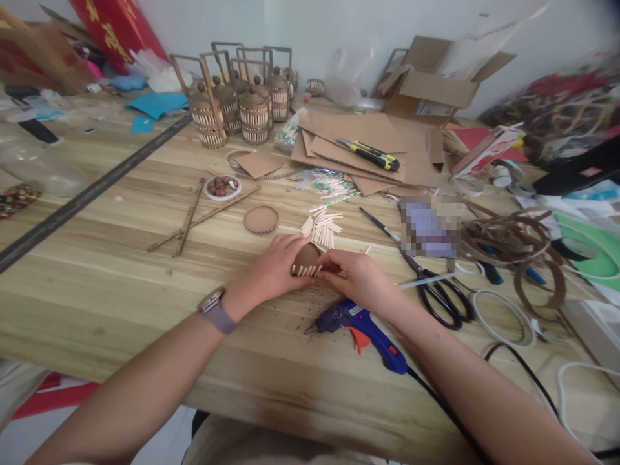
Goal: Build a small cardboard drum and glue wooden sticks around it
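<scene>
My left hand (276,268) holds a small round cardboard piece (306,257) by its left side, fingers wrapped round it. Short pale sticks (304,270) stand along its near rim. My right hand (349,271) pinches at the right end of that row, seemingly on a small stick partly hidden by the fingertips. Just behind both hands lies a loose pile of pale sticks (322,226). A blue glue gun (361,323) rests on the table below my right hand, its nozzle pointing left. A round cardboard disc (261,219) lies behind my left hand.
Black scissors (436,290) lie right of my right hand, near tape rings (504,316). Behind are a bowl of brown beads (223,187), crossed strips (188,219), cardboard sheets (349,139) with a cutter (371,155), and several stick-sided lanterns (254,116). The glue gun's cord runs under my right forearm.
</scene>
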`<state>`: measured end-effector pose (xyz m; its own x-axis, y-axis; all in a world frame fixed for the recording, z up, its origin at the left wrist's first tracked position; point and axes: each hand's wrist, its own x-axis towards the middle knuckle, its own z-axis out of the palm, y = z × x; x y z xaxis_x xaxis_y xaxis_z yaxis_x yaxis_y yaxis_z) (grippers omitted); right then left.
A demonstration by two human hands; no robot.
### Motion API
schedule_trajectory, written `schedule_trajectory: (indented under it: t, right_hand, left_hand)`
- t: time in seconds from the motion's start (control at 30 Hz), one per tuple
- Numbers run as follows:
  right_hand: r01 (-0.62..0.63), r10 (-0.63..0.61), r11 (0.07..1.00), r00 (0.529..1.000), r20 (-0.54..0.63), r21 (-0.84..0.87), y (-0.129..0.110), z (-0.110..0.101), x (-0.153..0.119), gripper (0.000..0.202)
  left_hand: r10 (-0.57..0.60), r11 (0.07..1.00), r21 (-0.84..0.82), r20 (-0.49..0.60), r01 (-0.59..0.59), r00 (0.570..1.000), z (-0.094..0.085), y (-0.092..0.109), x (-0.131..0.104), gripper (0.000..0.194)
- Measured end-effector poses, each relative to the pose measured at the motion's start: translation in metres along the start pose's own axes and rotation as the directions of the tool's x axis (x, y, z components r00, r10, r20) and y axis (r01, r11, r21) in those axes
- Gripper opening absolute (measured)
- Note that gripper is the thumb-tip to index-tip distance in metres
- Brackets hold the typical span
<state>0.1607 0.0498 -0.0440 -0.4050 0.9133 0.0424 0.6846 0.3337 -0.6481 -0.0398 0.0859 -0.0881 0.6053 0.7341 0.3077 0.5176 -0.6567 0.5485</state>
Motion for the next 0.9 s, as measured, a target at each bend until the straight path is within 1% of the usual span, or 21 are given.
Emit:
schedule_trajectory:
  t: [0.4,0.57,0.9]
  right_hand:
    - [0.082,-0.083,0.995,0.996,-0.018,-0.053,0.0013,0.0028,-0.0016,0.01]
    - [0.12,-0.122,0.99,0.992,-0.022,-0.08,0.0029,0.0034,-0.0011,0.009]
    - [0.141,-0.144,0.985,0.989,-0.029,-0.104,0.0048,0.0051,-0.0009,0.011]
  left_hand:
    - [-0.024,1.0,-0.012,0.011,0.024,1.0,-0.0005,0.0007,0.0008,0.067]
    - [-0.022,1.0,-0.001,-0.002,0.022,1.0,0.0006,0.001,0.0008,0.066]
    - [-0.038,0.999,-0.029,0.014,0.038,0.999,-0.0007,0.0016,0.0024,0.066]
